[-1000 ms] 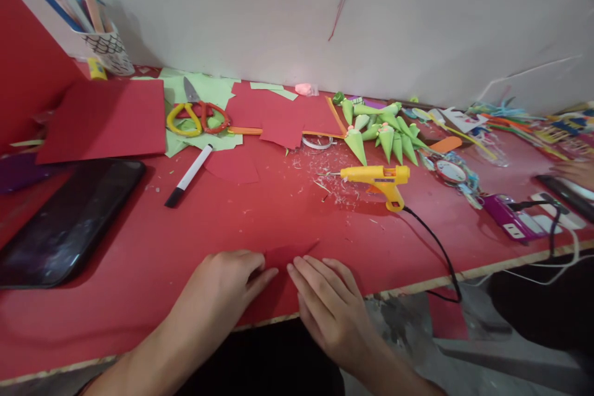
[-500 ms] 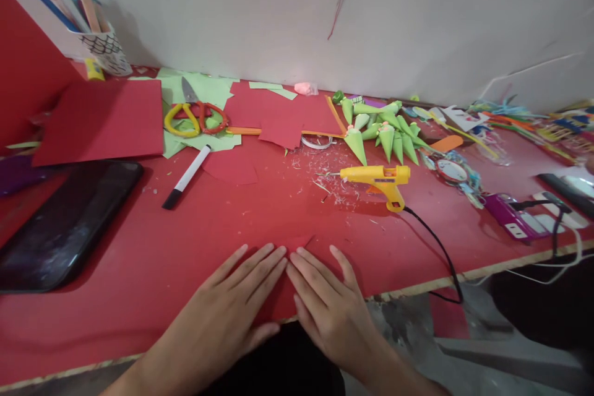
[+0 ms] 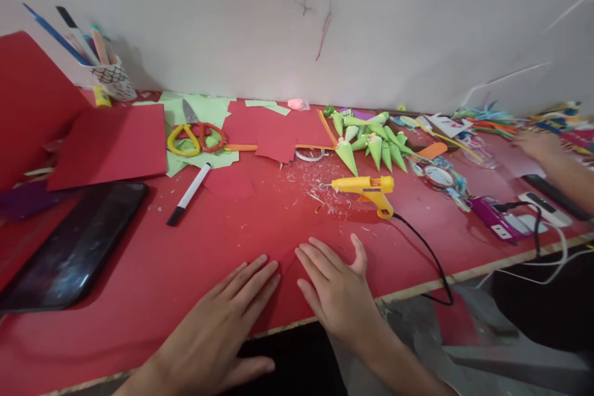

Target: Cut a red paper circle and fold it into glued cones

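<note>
Left hand lies flat, fingers extended side by side, thumb apart. Right hand lies flat, little finger splayed outward. A red paper piece lies on the red tabletop between the hands; from here I cannot tell its full outline. The yellow glue gun rests beyond the right hand, near the green cones.

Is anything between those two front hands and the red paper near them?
Nothing that I can see. The left hand and right hand are right at the red paper, though its edges blend into the red table. The yellow glue gun lies farther back, beyond the right hand, so not in between.
</note>
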A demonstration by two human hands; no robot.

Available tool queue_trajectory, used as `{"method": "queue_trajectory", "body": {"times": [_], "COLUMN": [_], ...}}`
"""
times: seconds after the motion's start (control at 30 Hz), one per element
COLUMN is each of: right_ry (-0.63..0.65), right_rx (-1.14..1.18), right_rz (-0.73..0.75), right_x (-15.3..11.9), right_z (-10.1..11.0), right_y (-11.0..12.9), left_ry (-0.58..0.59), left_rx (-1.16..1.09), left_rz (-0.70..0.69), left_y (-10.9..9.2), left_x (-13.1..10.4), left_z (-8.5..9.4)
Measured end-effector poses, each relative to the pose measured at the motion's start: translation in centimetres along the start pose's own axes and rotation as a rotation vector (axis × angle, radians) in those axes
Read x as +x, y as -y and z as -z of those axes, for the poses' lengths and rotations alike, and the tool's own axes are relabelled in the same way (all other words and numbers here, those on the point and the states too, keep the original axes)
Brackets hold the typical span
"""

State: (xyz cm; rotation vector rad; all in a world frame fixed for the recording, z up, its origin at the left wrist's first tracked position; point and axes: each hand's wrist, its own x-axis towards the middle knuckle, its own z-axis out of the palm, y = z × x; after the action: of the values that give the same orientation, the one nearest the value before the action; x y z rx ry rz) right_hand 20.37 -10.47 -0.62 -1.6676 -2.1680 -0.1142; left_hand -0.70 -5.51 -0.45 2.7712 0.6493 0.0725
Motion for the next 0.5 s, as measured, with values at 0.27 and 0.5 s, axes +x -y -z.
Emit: {"method": "queue_trajectory", "body": {"times": [0.27,0.5], "right_ry": [0.079,0.15], "right_rx": [0.001,-0.024], "right_rz": [0.135,0.148], "right_x": [0.8,0.7], "right_z": [0.3,0.4], "right_y": [0.2,-0.1], "left_ry": [0.031,-0.121], "left_rx": [0.019,-0.001], "left_rz": [0.005,0.102], "left_y": [0.4,1.4], "left_x": [-0.8,-1.0], "left_z": [0.8,0.8]}}
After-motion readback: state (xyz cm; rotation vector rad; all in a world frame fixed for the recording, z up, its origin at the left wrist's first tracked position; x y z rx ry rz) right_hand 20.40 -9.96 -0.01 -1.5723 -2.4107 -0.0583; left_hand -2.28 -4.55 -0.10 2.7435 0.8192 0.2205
